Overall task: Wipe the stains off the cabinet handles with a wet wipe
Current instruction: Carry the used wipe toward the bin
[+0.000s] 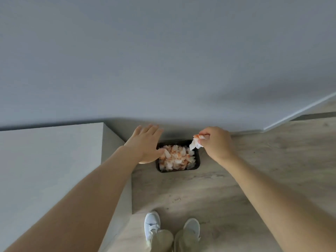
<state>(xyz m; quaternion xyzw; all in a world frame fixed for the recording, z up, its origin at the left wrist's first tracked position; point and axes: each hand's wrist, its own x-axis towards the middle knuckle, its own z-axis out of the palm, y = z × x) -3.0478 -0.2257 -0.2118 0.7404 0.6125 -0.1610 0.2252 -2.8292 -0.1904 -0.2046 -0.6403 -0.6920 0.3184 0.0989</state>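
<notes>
I look straight down at a black bin (pixel 177 170) on the floor (pixel 236 188), set against the foot of the grey wall (pixel 163 60). It is heaped to the rim with crumpled used wipes (pixel 175 157), white with orange smears.

My right hand (pixel 216 142) hangs at about 1 o'clock from the bin, over its far right corner. Thumb and forefinger pinch the wipe (pixel 195 143), the other fingers curled in behind them. The wipe is bunched up, orange-stained at the top where I grip it, and its white tail dangles down toward the heap (whether the tip touches the pile I cannot tell).

My left hand (pixel 145 142) is at about 10 o'clock from the bin, palm down, fingers straight and close together, pointing at the wall, grasping nothing. Its thumb reaches across the bin's left edge; I cannot tell if it rests on the rim or hovers above it.

At 9 o'clock from the bin stands the cabinet (pixel 51 160), pale, its corner just beside the bin. At 6 o'clock, well back from the bin, are my shoes: the left shoe (pixel 151 224) and the right shoe (pixel 191 227), both pale, with beige trousers (pixel 163 239) above them. A white skirting (pixel 300 110) runs off toward 2 o'clock.
</notes>
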